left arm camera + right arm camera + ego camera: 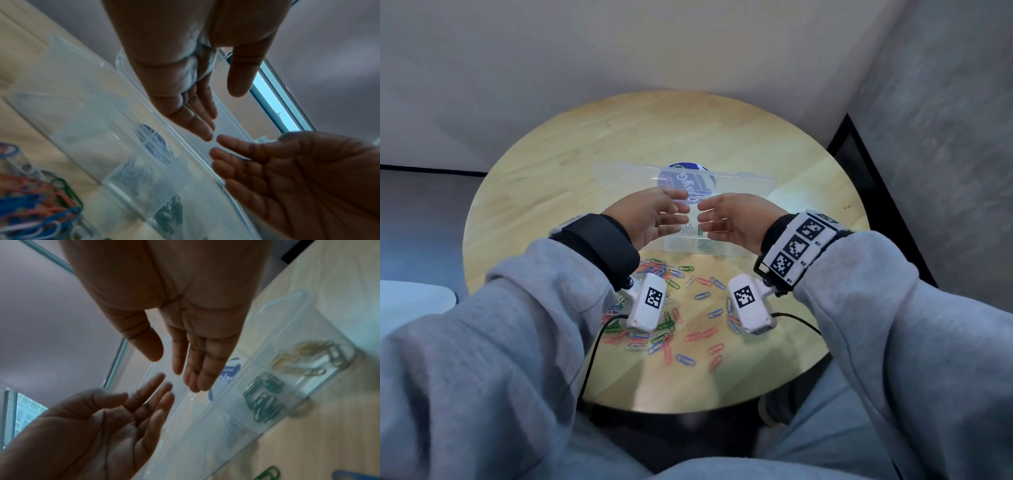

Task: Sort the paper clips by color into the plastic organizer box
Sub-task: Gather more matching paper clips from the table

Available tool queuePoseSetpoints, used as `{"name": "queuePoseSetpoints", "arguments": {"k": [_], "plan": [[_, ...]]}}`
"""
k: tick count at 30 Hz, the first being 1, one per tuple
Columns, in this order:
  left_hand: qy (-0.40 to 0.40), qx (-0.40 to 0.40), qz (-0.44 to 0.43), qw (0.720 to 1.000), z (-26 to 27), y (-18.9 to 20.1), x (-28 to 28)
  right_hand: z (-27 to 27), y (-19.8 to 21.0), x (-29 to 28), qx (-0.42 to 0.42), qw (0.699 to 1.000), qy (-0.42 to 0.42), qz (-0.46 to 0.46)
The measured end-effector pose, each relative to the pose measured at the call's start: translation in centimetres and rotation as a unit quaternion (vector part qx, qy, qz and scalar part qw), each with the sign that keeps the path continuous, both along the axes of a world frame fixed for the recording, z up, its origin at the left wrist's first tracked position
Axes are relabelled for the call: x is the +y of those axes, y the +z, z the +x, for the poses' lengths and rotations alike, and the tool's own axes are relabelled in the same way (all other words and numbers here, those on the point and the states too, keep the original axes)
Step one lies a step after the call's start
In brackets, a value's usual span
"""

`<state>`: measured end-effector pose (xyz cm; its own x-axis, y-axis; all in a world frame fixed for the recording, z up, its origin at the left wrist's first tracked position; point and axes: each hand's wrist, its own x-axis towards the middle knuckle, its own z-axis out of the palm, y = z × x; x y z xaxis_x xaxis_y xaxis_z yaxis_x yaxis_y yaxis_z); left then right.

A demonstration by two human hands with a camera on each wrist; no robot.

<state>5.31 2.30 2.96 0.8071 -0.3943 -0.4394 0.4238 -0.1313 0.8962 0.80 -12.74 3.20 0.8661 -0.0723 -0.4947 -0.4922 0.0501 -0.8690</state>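
A clear plastic organizer box [726, 253] stands mid-table with its lid [619, 173] raised behind it. My left hand [681, 209] and right hand [705, 217] hover over the box with palms facing, fingers straight and fingertips almost meeting at the lid's edge; whether they touch it is unclear. Neither hand holds anything. One compartment holds green clips [263, 402], the one beside it pale metallic clips [304, 360]. Loose paper clips [671, 308] in red, blue, green and white lie scattered in front of the box. In the left wrist view my left hand [195, 113] reaches toward the right hand [246, 154].
The round wooden table [551, 154] stands against a pale wall. A blue round sticker [685, 169] shows through the lid. Black cables [592, 356] trail from the wrist cameras over the table's near edge. A dark frame [866, 164] runs along the right wall.
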Motion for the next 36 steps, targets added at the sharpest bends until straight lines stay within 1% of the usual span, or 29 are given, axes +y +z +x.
{"name": "queuePoseSetpoints", "arguments": {"k": [2,3,5,7,8,10,11,12,14,16,18,22,24,26,31,34,36], "plan": [[-0.054,-0.033,0.076,0.995,-0.6,0.0,0.1,-0.9,0.0,-0.8,-0.009,1.000,0.012,-0.027],[-0.085,-0.054,0.115,0.988,-0.9,-0.2,0.2,-1.4,-0.1,-1.2,-0.012,0.999,0.017,-0.039],[-0.157,-0.099,0.195,0.963,-1.6,-0.7,0.4,-2.4,-0.5,-2.0,-0.009,0.997,0.028,-0.065],[-0.223,-0.142,0.275,0.924,-2.5,-1.5,0.3,-3.4,-1.1,-2.7,0.005,0.994,0.042,-0.099],[-0.253,-0.163,0.317,0.899,-3.0,-1.8,0.2,-4.0,-1.4,-3.1,0.017,0.991,0.051,-0.122],[-0.301,-0.213,0.401,0.838,-3.9,-2.5,-0.2,-4.9,-2.3,-3.5,0.045,0.981,0.076,-0.175],[-0.319,-0.233,0.432,0.811,-4.4,-2.9,-0.4,-5.3,-2.7,-3.7,0.059,0.972,0.091,-0.207],[-0.332,-0.244,0.452,0.791,-4.8,-3.2,-0.7,-5.7,-3.1,-3.8,0.074,0.961,0.108,-0.245],[-0.350,-0.247,0.477,0.767,-5.4,-3.8,-1.2,-6.3,-3.8,-3.6,0.101,0.930,0.142,-0.324],[-0.359,-0.247,0.497,0.751,-5.7,-4.3,-1.8,-6.6,-4.4,-3.3,0.123,0.889,0.172,-0.407],[-0.358,-0.251,0.512,0.739,-5.9,-4.6,-2.4,-6.9,-5.0,-2.9,0.140,0.853,0.195,-0.463],[-0.370,-0.281,0.528,0.711,-6.4,-5.2,-3.5,-6.8,-5.7,-1.7,0.145,0.822,0.217,-0.506],[-0.373,-0.288,0.530,0.705,-6.6,-5.5,-4.0,-6.6,-5.9,-1.2,0.142,0.804,0.229,-0.530],[-0.374,-0.287,0.529,0.705,-6.8,-5.7,-4.2,-6.3,-6.1,-0.8,0.146,0.789,0.242,-0.546],[-0.365,-0.273,0.516,0.726,-6.9,-6.3,-4.7,-6.0,-6.5,-0.1,0.144,0.766,0.267,-0.566],[-0.367,-0.271,0.513,0.728,-6.9,-6.5,-5.0,-5.9,-6.6,0.0,0.145,0.758,0.275,-0.574],[-0.369,-0.267,0.509,0.730,-6.9,-6.7,-5.0,-5.9,-6.9,-0.2,0.145,0.759,0.275,-0.572]]}}
